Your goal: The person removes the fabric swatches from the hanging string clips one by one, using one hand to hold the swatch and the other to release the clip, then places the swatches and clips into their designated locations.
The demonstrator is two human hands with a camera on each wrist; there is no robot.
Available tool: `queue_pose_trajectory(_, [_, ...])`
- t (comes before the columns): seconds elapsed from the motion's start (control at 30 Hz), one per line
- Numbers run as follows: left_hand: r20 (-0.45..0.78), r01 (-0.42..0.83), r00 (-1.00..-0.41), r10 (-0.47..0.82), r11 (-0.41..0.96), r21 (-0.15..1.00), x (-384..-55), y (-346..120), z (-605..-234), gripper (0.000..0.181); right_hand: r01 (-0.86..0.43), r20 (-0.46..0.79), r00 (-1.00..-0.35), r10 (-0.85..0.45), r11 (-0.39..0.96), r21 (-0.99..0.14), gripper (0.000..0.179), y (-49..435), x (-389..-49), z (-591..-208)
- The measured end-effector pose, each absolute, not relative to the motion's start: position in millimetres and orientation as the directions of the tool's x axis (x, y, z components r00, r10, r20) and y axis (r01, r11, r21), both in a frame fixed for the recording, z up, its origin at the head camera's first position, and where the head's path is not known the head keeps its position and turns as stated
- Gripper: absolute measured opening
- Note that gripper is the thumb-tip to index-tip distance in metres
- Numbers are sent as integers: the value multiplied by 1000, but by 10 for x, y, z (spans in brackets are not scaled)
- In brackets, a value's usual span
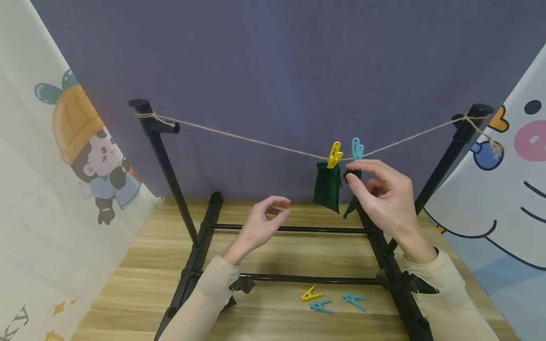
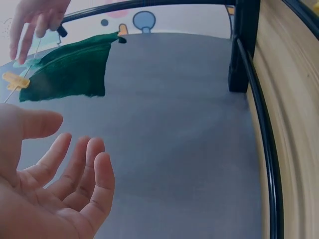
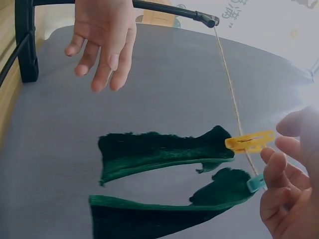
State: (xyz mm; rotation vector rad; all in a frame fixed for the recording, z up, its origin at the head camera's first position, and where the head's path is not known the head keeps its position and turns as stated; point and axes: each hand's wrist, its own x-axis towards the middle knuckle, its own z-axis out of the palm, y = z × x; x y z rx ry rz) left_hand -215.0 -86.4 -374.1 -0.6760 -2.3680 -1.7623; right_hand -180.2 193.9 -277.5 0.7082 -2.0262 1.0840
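Note:
Two dark green cloth pieces hang from a thin string (image 1: 256, 141). A yellow clothespin (image 1: 334, 155) clips the left cloth (image 1: 327, 187); a light blue clothespin (image 1: 357, 149) clips the right cloth (image 3: 149, 216), partly hidden behind my right hand in the head view. My right hand (image 1: 386, 199) is beside the clipped tops, thumb and index finger slightly apart, with nothing seen held between them. My left hand (image 1: 265, 222) hovers left of the cloths, fingers loosely bent and palm bare in the left wrist view.
A black tube frame (image 1: 170, 184) carries the string between its two posts. Its lower crossbars (image 1: 311, 279) run above the wooden tabletop (image 1: 273, 317). Near the front lie a loose yellow clothespin (image 1: 311, 293) and two blue clothespins (image 1: 322, 306). A grey-blue backdrop (image 1: 256, 71) stands behind.

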Motion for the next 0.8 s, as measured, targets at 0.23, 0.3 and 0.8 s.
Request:
queue_pose_trajectory(0.23, [370, 435, -880, 298, 191, 880, -2183, -686, -3746, 26, -743, 839, -525, -145, 558, -369, 38, 1857, -1823, -2620])
queue_pose_trajectory(0.3, [373, 437, -878, 299, 183, 881, -2190, -627, -3751, 26, -740, 844, -517, -144, 572, -355, 40, 1831, -1833, -2583])
queue_pose_trajectory(0.8, [401, 474, -857, 325, 187, 860, -2240, -395, -3582, 35, -678, 792, -570, -218, 670, -303, 37, 1736, -1907, -2392])
